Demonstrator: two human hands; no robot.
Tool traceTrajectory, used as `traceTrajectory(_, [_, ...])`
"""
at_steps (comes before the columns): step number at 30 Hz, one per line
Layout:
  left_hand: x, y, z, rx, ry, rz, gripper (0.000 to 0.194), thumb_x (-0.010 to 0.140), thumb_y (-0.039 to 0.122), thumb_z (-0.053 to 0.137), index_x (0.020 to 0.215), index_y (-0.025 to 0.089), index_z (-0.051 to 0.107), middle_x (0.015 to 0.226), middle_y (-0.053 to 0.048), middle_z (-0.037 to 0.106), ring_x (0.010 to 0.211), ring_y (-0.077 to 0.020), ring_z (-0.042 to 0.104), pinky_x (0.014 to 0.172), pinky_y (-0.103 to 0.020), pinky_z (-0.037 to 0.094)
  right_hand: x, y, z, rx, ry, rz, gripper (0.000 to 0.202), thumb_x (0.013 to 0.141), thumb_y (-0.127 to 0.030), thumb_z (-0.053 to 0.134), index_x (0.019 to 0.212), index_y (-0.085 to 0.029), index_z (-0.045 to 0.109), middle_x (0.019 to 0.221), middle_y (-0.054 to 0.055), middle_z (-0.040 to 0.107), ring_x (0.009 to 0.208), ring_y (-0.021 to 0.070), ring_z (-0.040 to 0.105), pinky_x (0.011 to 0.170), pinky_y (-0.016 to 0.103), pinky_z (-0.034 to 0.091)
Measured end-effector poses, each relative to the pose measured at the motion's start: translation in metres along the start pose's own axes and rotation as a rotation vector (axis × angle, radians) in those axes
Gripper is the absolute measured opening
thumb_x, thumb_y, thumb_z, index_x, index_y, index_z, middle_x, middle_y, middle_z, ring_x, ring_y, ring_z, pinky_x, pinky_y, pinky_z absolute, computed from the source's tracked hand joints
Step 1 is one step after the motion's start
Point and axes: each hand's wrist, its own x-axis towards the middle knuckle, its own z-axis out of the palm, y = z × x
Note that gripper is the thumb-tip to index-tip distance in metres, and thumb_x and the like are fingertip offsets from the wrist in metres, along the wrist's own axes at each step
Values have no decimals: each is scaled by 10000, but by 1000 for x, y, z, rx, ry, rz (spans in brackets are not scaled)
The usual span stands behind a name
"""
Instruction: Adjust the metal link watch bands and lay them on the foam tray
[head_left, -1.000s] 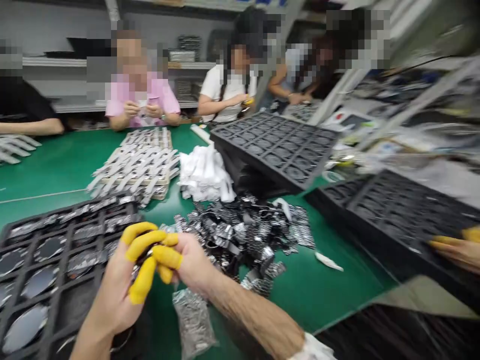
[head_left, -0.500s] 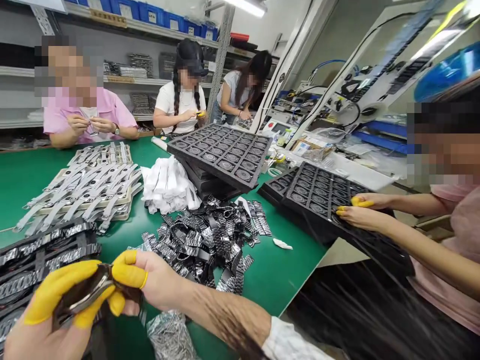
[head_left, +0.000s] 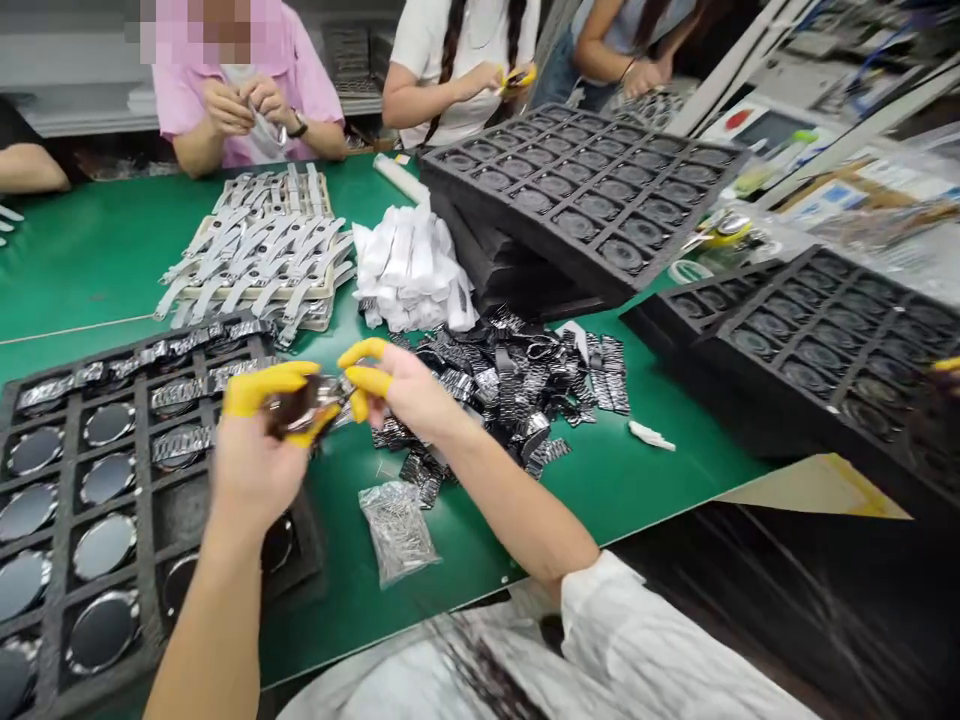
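My left hand [head_left: 259, 450], with yellow finger cots, grips a dark, shiny watch case [head_left: 294, 405] by its edges above the table. Beside it, my right hand [head_left: 401, 390], also in yellow finger cots, pinches at the case's right side; a small shiny bit shows there, too blurred to name. Under my left forearm lies a black foam tray [head_left: 67, 500] of round watch cases, some with black link bands across them. Black metal link bands [head_left: 517, 385] lie heaped behind my right hand. A plastic bag of thin metal pins [head_left: 397, 530] sits below my hands.
White-strapped watches [head_left: 255, 250] lie on stacked trays, beside white wrapped bundles [head_left: 412, 265]. Stacked black foam trays [head_left: 577, 190] and another tray stack [head_left: 817, 330] stand to the right. Co-workers sit across the green table [head_left: 570, 510]; a yellow-tipped finger shows at the right edge.
The view has tilted down and turned right, so more of the left foam tray shows. My hands still hold the watch case together, now farther from me, beside the heap of bands.
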Motion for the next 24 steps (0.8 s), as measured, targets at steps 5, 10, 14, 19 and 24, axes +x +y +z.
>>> traceTrajectory(5, [-3,8,17,-415,-38,-334,395,794,383,845,1035,193,595,826,21,675,654,-107,621,616,-226,521,-21,4,-5,-25,95,-69,358,973,-533,642,1129,-239,509,691,-68,668,505,114,597,488,218,471])
traceTrajectory(10, [6,14,3,-816,214,-491,463,674,446,922,926,157,662,728,28,676,435,-16,369,400,-167,269,-46,29,-13,-923,-169,-66,97,995,-285,642,1003,-189,632,988,70,723,890,203,667,768,332,525])
traceTrajectory(14, [6,13,1,-904,224,-500,505,621,427,955,946,139,698,751,10,707,404,12,303,382,-164,201,-53,52,-4,-1708,-540,-63,96,973,-104,613,981,-124,707,1037,142,721,1061,291,641,839,397,480])
traceTrajectory(19, [2,13,3,-914,143,-509,609,617,479,959,1044,122,711,777,-4,716,413,14,312,398,-162,212,-52,69,23,-1924,-700,-112,199,991,-101,560,977,-101,758,982,187,734,1007,321,643,773,423,452])
traceTrajectory(24, [-1,12,1,-879,86,-510,652,612,483,959,1097,129,705,753,24,682,416,4,305,409,-178,231,-41,78,34,-1917,-769,-83,196,955,-94,581,950,-92,777,935,221,751,902,330,665,667,406,418])
